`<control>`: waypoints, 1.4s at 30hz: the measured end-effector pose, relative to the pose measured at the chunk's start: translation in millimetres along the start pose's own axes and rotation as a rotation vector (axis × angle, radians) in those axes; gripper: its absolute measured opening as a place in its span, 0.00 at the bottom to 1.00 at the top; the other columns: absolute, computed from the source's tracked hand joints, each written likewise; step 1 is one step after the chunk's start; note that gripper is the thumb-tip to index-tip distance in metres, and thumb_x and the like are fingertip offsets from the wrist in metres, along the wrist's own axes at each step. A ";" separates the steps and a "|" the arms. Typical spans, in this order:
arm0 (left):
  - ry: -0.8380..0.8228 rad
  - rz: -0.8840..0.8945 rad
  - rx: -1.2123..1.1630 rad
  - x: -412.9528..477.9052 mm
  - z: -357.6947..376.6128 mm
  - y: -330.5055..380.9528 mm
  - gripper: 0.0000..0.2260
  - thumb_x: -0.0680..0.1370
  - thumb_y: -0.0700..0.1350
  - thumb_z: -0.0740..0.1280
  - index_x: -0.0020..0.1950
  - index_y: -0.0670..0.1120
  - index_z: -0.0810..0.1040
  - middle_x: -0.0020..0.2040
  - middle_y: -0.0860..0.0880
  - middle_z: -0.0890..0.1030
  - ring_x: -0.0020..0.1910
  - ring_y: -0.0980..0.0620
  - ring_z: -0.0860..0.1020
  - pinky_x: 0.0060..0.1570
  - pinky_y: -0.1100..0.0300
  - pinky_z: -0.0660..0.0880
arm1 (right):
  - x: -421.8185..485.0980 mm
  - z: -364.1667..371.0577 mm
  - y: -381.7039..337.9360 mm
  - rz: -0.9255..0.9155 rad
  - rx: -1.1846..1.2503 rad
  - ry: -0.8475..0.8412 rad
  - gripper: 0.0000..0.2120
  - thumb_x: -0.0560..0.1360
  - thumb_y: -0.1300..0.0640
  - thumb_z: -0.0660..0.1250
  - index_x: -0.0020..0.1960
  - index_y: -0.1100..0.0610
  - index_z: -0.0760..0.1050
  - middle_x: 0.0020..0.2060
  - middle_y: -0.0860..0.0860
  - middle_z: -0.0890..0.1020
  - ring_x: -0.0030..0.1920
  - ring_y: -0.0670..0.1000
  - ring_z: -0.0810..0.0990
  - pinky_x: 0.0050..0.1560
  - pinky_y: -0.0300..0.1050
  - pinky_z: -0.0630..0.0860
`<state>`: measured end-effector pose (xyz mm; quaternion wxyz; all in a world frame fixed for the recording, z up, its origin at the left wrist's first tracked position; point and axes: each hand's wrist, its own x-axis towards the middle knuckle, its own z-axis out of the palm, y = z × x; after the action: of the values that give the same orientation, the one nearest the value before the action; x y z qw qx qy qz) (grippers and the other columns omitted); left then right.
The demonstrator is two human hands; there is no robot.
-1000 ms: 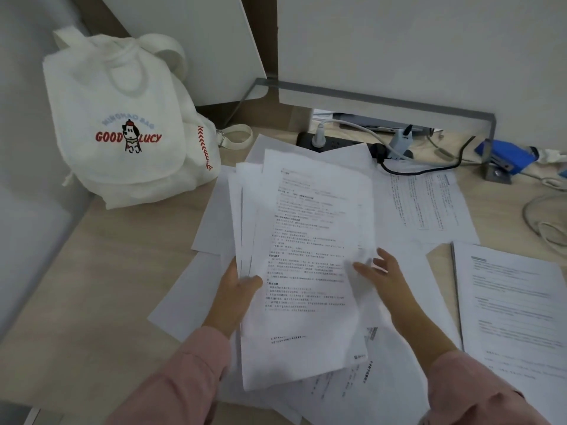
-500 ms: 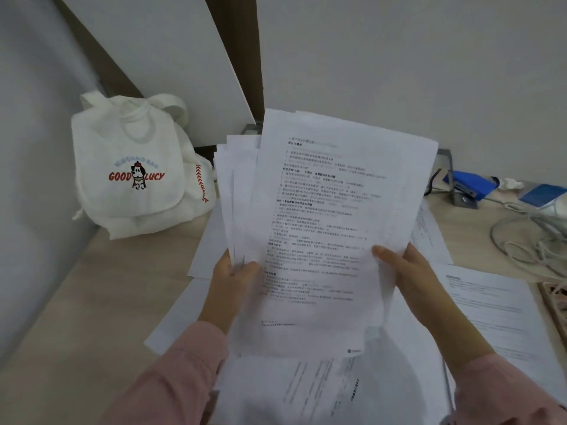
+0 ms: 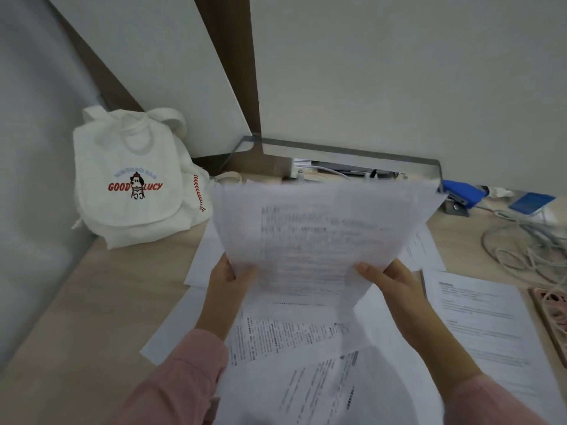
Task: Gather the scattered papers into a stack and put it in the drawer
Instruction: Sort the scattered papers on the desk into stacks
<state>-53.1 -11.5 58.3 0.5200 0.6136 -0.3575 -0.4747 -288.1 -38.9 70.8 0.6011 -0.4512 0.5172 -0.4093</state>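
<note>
I hold a bundle of printed papers up over the wooden desk, blurred by motion and tilted away from me. My left hand grips its lower left edge with the thumb on top. My right hand grips the lower right edge. Several loose printed sheets lie overlapping on the desk under my forearms. Another printed sheet lies to the right. No drawer is in view.
A white "GOOD LUCY" cloth bag stands at the back left. A blue stapler, a blue card and coiled grey cables sit at the back right. A pink item lies at the right edge.
The bundle came up off the desk with both hands gripping it and is now tipped away and lowered. The camera tilted up, then down again.
</note>
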 end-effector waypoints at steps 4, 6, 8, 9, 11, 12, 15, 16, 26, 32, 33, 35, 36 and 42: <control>-0.030 -0.006 0.015 -6.4 9.0 0.1 0.11 0.75 0.31 0.61 0.46 0.45 0.76 0.37 0.51 0.77 0.38 0.55 0.75 0.32 0.75 0.72 | -4.0 10.8 17.5 0.038 -0.018 0.086 0.16 0.74 0.60 0.65 0.62 0.57 0.73 0.55 0.50 0.81 0.55 0.47 0.78 0.55 0.40 0.74; -0.038 0.009 -0.010 -7.5 12.0 5.4 0.12 0.75 0.31 0.62 0.45 0.49 0.77 0.39 0.52 0.79 0.38 0.57 0.78 0.35 0.75 0.73 | -4.3 16.2 14.7 0.007 0.008 0.136 0.15 0.75 0.62 0.63 0.61 0.57 0.73 0.54 0.49 0.81 0.53 0.45 0.79 0.51 0.38 0.74; -0.036 0.052 -0.064 -8.4 11.5 12.6 0.12 0.75 0.32 0.63 0.49 0.49 0.77 0.44 0.54 0.82 0.41 0.62 0.81 0.39 0.73 0.75 | -3.9 17.2 8.4 -0.049 0.029 0.175 0.14 0.75 0.63 0.63 0.58 0.53 0.75 0.50 0.44 0.82 0.48 0.40 0.80 0.45 0.31 0.75; -0.029 0.085 -0.084 -8.6 10.6 16.0 0.11 0.74 0.33 0.64 0.51 0.47 0.77 0.45 0.54 0.82 0.42 0.63 0.81 0.40 0.72 0.76 | -4.0 15.8 5.4 -0.080 0.039 0.189 0.14 0.75 0.64 0.62 0.56 0.50 0.75 0.47 0.41 0.83 0.47 0.37 0.80 0.42 0.28 0.75; -0.002 0.129 -0.090 -8.1 8.1 16.3 0.11 0.73 0.31 0.64 0.53 0.42 0.76 0.43 0.53 0.80 0.39 0.65 0.80 0.38 0.73 0.75 | -5.2 11.0 3.2 -0.110 0.046 0.192 0.15 0.75 0.65 0.61 0.56 0.49 0.74 0.48 0.39 0.82 0.48 0.35 0.79 0.44 0.28 0.75; 0.007 0.127 -0.075 -8.3 7.4 13.6 0.11 0.73 0.30 0.64 0.53 0.40 0.74 0.41 0.52 0.79 0.38 0.65 0.79 0.37 0.75 0.74 | -5.8 9.3 4.8 -0.097 0.031 0.184 0.16 0.75 0.65 0.61 0.58 0.49 0.74 0.50 0.40 0.81 0.51 0.37 0.79 0.47 0.31 0.75; -0.008 0.048 -0.026 -12.3 9.6 -2.7 0.08 0.73 0.32 0.65 0.50 0.40 0.74 0.37 0.51 0.77 0.38 0.57 0.77 0.35 0.76 0.72 | -8.3 9.8 16.8 0.018 -0.041 0.140 0.13 0.76 0.65 0.59 0.57 0.55 0.74 0.51 0.47 0.80 0.52 0.43 0.77 0.55 0.39 0.71; -0.009 0.020 -0.014 -13.4 10.4 -7.7 0.07 0.73 0.33 0.65 0.50 0.40 0.75 0.38 0.50 0.77 0.39 0.55 0.77 0.34 0.76 0.72 | -9.0 11.6 20.4 0.048 -0.058 0.132 0.11 0.76 0.65 0.59 0.53 0.55 0.75 0.48 0.48 0.80 0.50 0.44 0.76 0.53 0.40 0.70; 0.011 -0.102 -0.010 -12.6 19.4 -20.9 0.13 0.76 0.32 0.62 0.55 0.47 0.75 0.49 0.53 0.80 0.48 0.61 0.80 0.45 0.69 0.77 | -3.5 8.3 28.1 0.095 -0.074 0.120 0.15 0.77 0.64 0.58 0.58 0.50 0.74 0.50 0.43 0.80 0.52 0.39 0.78 0.46 0.33 0.72; 0.000 -0.113 0.024 -13.2 48.9 -15.4 0.14 0.76 0.34 0.63 0.54 0.52 0.75 0.48 0.59 0.80 0.43 0.66 0.80 0.42 0.73 0.76 | -1.9 -22.6 27.7 0.112 -0.053 0.166 0.17 0.76 0.63 0.60 0.63 0.52 0.73 0.54 0.44 0.81 0.54 0.43 0.78 0.51 0.37 0.73; -0.023 -0.106 0.028 -13.2 59.0 -13.0 0.14 0.76 0.34 0.63 0.52 0.54 0.76 0.46 0.60 0.81 0.41 0.69 0.80 0.38 0.75 0.75 | -1.7 -33.7 26.2 0.122 -0.043 0.183 0.16 0.76 0.64 0.60 0.62 0.52 0.73 0.53 0.44 0.81 0.53 0.43 0.78 0.50 0.37 0.74; -0.076 -0.119 0.039 -14.8 83.4 -12.4 0.13 0.76 0.36 0.63 0.49 0.54 0.76 0.44 0.58 0.82 0.40 0.68 0.80 0.37 0.74 0.75 | -2.6 -62.3 27.1 0.156 -0.072 0.236 0.15 0.76 0.64 0.60 0.59 0.52 0.74 0.52 0.45 0.81 0.52 0.46 0.79 0.52 0.42 0.75; -0.107 -0.138 0.051 -16.7 98.6 -14.3 0.11 0.77 0.37 0.63 0.49 0.54 0.77 0.45 0.57 0.83 0.42 0.65 0.81 0.38 0.72 0.76 | -4.6 -79.8 28.8 0.177 -0.104 0.268 0.13 0.76 0.63 0.61 0.57 0.52 0.75 0.51 0.47 0.81 0.52 0.48 0.79 0.53 0.47 0.76; -0.278 -0.311 0.144 -35.6 204.9 -52.6 0.06 0.79 0.45 0.61 0.47 0.55 0.75 0.45 0.56 0.81 0.41 0.58 0.80 0.39 0.67 0.77 | -26.6 -195.2 55.4 0.380 -0.259 0.445 0.05 0.75 0.60 0.60 0.44 0.54 0.73 0.42 0.55 0.79 0.41 0.55 0.77 0.42 0.49 0.74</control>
<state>-262.0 -28.9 12.6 0.3409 0.6257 -0.3596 -0.6024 -483.6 -22.4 12.8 0.4766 -0.3188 0.7587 -0.3092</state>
